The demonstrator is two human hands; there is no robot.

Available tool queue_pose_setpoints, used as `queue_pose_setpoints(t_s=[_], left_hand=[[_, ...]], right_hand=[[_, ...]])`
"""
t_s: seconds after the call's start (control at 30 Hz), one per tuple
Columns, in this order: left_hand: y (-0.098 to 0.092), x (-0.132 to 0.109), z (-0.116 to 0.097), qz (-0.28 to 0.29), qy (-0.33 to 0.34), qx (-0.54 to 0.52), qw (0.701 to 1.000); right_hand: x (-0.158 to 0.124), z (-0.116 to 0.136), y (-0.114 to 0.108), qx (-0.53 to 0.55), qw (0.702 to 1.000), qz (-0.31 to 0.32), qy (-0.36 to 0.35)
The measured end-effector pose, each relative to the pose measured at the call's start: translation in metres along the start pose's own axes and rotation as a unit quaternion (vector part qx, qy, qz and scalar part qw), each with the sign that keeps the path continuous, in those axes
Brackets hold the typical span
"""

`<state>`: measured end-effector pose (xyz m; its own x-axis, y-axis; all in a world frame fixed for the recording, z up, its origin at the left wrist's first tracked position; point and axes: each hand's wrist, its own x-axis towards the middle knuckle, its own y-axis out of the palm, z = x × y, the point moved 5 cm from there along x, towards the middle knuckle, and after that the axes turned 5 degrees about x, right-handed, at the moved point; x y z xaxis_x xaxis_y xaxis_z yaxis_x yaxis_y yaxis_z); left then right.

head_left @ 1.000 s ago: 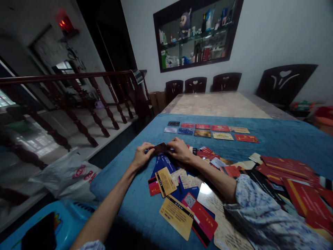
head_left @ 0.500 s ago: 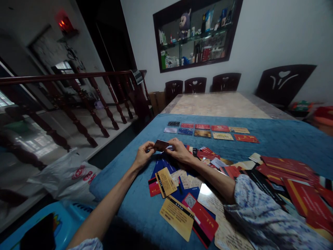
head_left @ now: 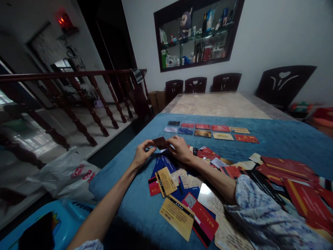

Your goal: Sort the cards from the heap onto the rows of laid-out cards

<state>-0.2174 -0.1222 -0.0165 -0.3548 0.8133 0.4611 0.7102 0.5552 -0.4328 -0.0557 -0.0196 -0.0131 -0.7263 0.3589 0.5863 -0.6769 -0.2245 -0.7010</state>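
A dark reddish-brown card (head_left: 159,142) is held up between my two hands, over the edge of the loose pile. My left hand (head_left: 143,152) pinches its left end between thumb and fingers. At its right end, my right hand (head_left: 179,149) grips it with fingers bent; the fingertips are partly hidden. Below the hands lie yellow cards (head_left: 178,217), a red card (head_left: 201,218) with a dark stripe, and blue sheets (head_left: 166,163). Beyond the hands, several cards stand in two neat rows, among them a blue card (head_left: 185,131) and a gold-brown card (head_left: 202,133).
A blue cloth (head_left: 135,187) covers the near part of the table. Red card folders (head_left: 291,166) are heaped at the right. To the left are a white plastic bag (head_left: 65,173) and a blue stool (head_left: 67,215) with a dark phone-like object (head_left: 37,232). Chairs (head_left: 226,82) line the far side.
The card between my hands has shifted slightly up and left and its tilt has changed. My left thumb now sits lower, apart from the card's face. The laid-out cards have not moved.
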Motion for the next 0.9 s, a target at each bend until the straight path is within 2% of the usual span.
queue_pose_setpoints(t_s=[0.17,0.47,0.7,0.9], left_hand=[[-0.009,0.0,0.0,-0.056,0.02,0.019,0.998],[-0.001,-0.004,0.001,-0.034,0.074,0.143,0.986],[0.002,-0.007,0.004,-0.024,0.113,0.179,0.977],[0.004,-0.006,0.008,-0.02,0.12,0.199,0.972]], right_hand=[[-0.001,0.008,-0.006,-0.126,0.991,0.009,-0.053],[-0.001,0.006,-0.002,-0.17,0.98,-0.003,-0.099],[-0.001,0.004,0.001,-0.165,0.983,0.0,-0.087],[-0.002,0.003,0.003,-0.167,0.984,0.046,-0.041]])
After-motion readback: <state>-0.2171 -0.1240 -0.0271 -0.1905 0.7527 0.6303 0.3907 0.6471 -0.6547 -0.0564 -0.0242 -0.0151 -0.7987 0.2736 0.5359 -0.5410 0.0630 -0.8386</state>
